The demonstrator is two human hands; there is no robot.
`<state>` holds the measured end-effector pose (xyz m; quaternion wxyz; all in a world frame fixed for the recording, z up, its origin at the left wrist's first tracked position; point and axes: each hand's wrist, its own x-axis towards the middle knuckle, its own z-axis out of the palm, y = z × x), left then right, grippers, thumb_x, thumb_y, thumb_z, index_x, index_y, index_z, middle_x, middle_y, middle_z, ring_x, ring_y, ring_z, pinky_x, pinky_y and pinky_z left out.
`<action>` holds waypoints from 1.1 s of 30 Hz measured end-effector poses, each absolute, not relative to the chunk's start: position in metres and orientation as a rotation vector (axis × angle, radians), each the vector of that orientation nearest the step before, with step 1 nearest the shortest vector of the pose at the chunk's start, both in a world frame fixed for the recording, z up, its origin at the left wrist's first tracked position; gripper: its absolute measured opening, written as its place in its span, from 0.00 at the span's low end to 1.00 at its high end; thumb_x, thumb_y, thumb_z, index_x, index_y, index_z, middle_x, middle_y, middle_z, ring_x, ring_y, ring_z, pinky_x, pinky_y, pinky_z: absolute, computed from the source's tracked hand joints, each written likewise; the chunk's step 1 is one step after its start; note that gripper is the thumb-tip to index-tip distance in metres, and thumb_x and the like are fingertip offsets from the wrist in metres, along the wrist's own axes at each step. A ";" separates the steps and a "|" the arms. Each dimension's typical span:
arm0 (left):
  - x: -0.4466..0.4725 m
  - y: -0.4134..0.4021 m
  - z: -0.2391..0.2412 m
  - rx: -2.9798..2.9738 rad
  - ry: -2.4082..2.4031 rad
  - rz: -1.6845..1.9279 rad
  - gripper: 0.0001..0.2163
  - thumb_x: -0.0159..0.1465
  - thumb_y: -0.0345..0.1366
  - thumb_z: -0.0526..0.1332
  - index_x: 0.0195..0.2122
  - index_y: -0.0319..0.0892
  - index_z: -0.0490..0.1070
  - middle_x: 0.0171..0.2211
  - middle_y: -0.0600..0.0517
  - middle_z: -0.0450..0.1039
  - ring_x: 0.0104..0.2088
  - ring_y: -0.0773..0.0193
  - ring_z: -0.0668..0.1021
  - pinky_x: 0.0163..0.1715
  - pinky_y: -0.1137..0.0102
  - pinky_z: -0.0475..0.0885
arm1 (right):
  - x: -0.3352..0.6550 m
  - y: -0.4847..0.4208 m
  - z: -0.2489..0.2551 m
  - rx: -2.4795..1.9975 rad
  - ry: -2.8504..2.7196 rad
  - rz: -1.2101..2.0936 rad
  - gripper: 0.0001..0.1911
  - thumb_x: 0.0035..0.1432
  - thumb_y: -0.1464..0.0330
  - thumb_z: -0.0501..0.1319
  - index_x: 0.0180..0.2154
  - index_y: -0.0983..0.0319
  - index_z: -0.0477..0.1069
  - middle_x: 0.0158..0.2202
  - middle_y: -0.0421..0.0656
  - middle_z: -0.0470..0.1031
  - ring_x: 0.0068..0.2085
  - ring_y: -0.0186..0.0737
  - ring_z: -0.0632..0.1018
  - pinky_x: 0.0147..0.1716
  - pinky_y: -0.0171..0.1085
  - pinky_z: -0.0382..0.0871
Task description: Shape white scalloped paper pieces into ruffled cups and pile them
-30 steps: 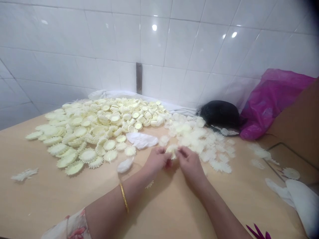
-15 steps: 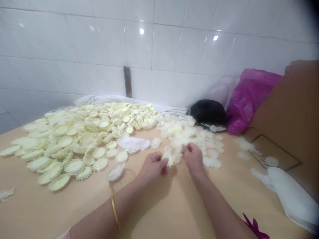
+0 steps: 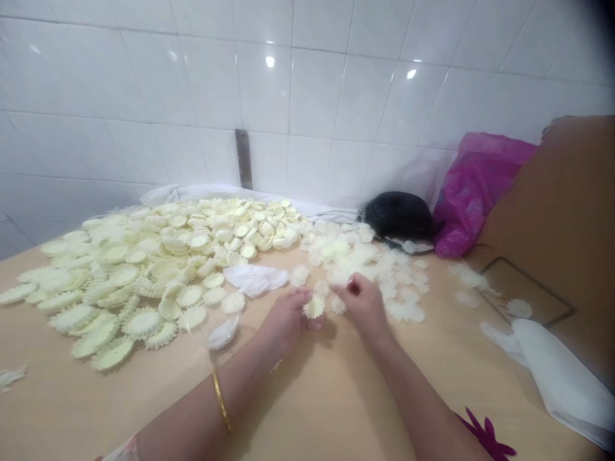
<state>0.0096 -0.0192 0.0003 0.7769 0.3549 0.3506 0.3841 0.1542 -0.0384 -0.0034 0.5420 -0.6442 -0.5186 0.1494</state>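
you're working at a pale wooden tabletop (image 3: 307,397) set against a white tiled wall (image 3: 312,89), with a narrow metal strip (image 3: 243,159) fixed upright on the tiles and a white cloth (image 3: 192,192) bunched along the table's back edge. a big heap of cupped, scalloped cream flower pieces (image 3: 139,275) spreads over the left of the table, and a looser heap of flatter, paler flower pieces (image 3: 369,269) lies touching it on the right. a black bag (image 3: 398,214) and a magenta plastic bag (image 3: 475,198) sit behind that heap, next to a cardboard sheet (image 3: 557,211). your left hand (image 3: 286,322), with a gold bangle (image 3: 220,400) on the forearm, is half curled, holding a single flower piece (image 3: 314,306) at its fingertips just in front of the heaps. your right hand (image 3: 365,306) is just beside it, fingers bunched and pointing down at the paler heap, and whether they have hold of anything can't be told from this view
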 end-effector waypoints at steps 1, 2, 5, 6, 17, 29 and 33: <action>0.010 -0.020 0.001 0.756 0.743 0.832 0.06 0.55 0.33 0.59 0.32 0.37 0.67 0.25 0.49 0.71 0.22 0.67 0.73 0.18 0.75 0.66 | 0.152 -0.039 -0.004 -1.538 -1.278 0.321 0.19 0.46 0.63 0.62 0.18 0.60 0.52 0.16 0.33 0.55 0.21 0.30 0.58 0.21 0.31 0.52; 0.010 -0.020 0.002 0.758 0.732 0.834 0.08 0.55 0.37 0.60 0.32 0.37 0.67 0.26 0.49 0.71 0.22 0.67 0.73 0.17 0.76 0.65 | 0.150 -0.040 -0.004 -1.542 -1.328 0.287 0.17 0.46 0.64 0.61 0.18 0.60 0.53 0.17 0.33 0.57 0.22 0.30 0.60 0.22 0.31 0.53; 0.010 -0.021 0.003 0.803 0.745 0.841 0.13 0.53 0.44 0.62 0.30 0.38 0.68 0.26 0.50 0.70 0.22 0.68 0.72 0.14 0.77 0.61 | 0.142 -0.046 -0.003 -1.522 -1.490 0.221 0.12 0.48 0.69 0.58 0.20 0.60 0.55 0.20 0.35 0.60 0.24 0.32 0.62 0.25 0.32 0.55; 0.010 -0.020 0.003 0.821 0.767 0.838 0.13 0.52 0.44 0.62 0.29 0.37 0.68 0.25 0.51 0.70 0.21 0.69 0.72 0.14 0.78 0.60 | 0.139 -0.048 -0.002 -1.501 -1.543 0.220 0.10 0.49 0.70 0.57 0.21 0.60 0.56 0.21 0.35 0.61 0.25 0.33 0.63 0.25 0.32 0.55; 0.006 -0.013 -0.008 0.979 0.954 0.874 0.07 0.48 0.33 0.63 0.24 0.39 0.65 0.21 0.55 0.66 0.19 0.73 0.68 0.18 0.77 0.58 | 0.145 -0.048 0.003 -1.265 -1.617 0.660 0.08 0.50 0.67 0.58 0.22 0.61 0.62 0.23 0.37 0.64 0.28 0.34 0.66 0.30 0.33 0.59; 0.007 -0.012 -0.012 1.063 1.003 0.919 0.09 0.50 0.39 0.62 0.25 0.39 0.65 0.22 0.54 0.65 0.21 0.71 0.68 0.18 0.77 0.60 | 0.161 -0.039 -0.002 -1.514 -1.291 0.246 0.17 0.52 0.60 0.56 0.41 0.63 0.68 0.40 0.48 0.70 0.36 0.41 0.71 0.37 0.40 0.64; 0.007 -0.014 -0.010 1.074 0.954 0.920 0.10 0.50 0.41 0.63 0.26 0.39 0.67 0.23 0.54 0.66 0.21 0.72 0.68 0.19 0.77 0.60 | 0.144 -0.045 0.000 -1.442 -1.521 0.474 0.11 0.52 0.61 0.57 0.33 0.61 0.70 0.32 0.43 0.73 0.36 0.40 0.72 0.36 0.37 0.64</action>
